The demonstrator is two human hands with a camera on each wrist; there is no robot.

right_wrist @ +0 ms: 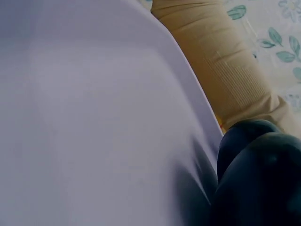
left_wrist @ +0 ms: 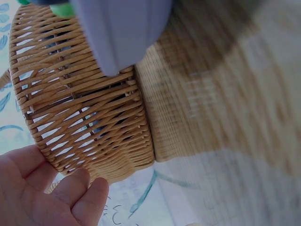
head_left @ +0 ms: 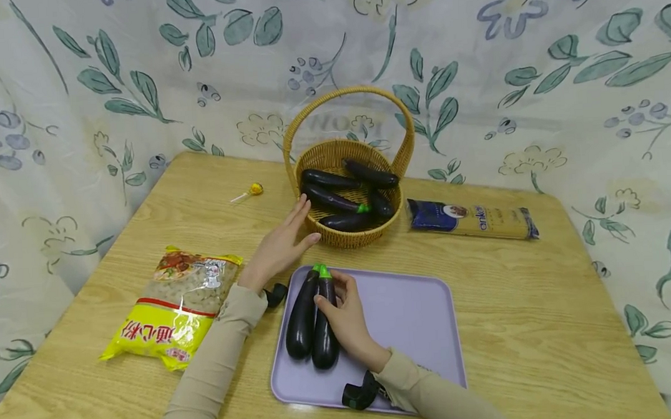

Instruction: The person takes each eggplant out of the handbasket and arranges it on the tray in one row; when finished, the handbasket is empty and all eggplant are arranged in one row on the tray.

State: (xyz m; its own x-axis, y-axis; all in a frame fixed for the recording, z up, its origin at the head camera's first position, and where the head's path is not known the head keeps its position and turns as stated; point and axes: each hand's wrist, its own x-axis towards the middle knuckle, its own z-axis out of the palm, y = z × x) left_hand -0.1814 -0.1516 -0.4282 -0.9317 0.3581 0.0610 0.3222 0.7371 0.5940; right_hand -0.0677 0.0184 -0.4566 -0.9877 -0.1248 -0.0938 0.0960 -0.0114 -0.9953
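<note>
My right hand holds a dark purple eggplant near its green stem, thumb on one side and fingers on the other. A second eggplant lies alongside it at the left of a lilac tray. In the right wrist view the blunt ends of the eggplants show close to the tray edge. My left hand reaches to the left side of a wicker basket, its fingertips at the rim. In the left wrist view those fingers lie against the weave. Several eggplants fill the basket.
A yellow bag of pasta lies left of the tray, beside my left forearm. Right of the basket is a long blue-and-tan packet. A yellow lollipop lies left of the basket. The basket's tall handle arches up before a floral curtain.
</note>
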